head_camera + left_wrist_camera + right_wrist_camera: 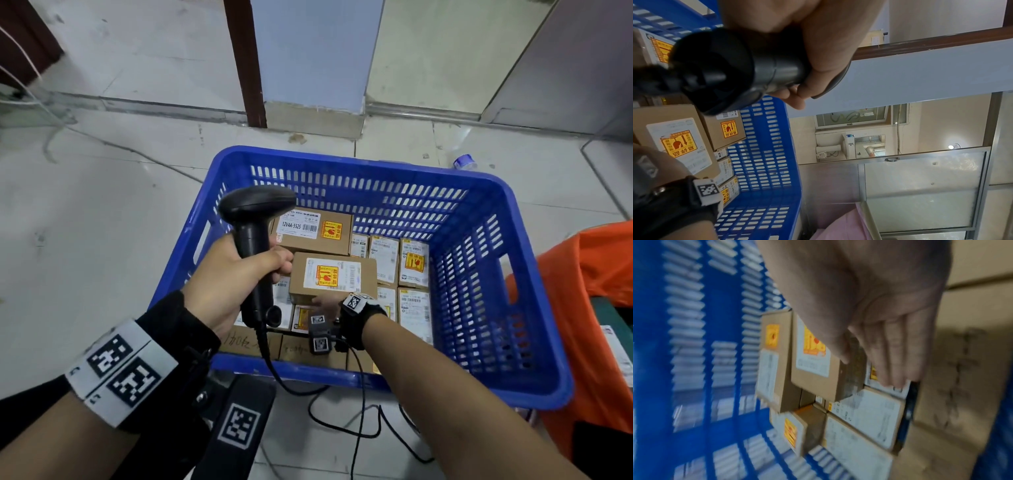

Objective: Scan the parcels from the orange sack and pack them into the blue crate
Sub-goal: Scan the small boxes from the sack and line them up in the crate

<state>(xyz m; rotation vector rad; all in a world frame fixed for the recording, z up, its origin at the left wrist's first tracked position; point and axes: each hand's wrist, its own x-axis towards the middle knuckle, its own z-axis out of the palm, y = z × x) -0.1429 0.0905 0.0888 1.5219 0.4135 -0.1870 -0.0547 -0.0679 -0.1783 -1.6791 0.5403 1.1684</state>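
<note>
The blue crate (479,383) stands on the floor, its bottom covered with several labelled cardboard parcels. My right hand (327,303) reaches into it and holds a brown parcel (332,277) with a white and orange label just above the others. In the right wrist view the thumb lies on the parcel (813,374) and the fingers (892,363) lie along its far side. My left hand (236,270) grips the handle of a black barcode scanner (255,209) over the crate's left part, head pointing right. The orange sack (592,308) sits right of the crate.
The scanner's black cable (346,421) loops on the tiled floor in front of the crate. A black stand with a marker tag (239,425) is by my left forearm. A pale blue pillar (315,68) rises behind the crate, and a small bottle (464,161) lies nearby.
</note>
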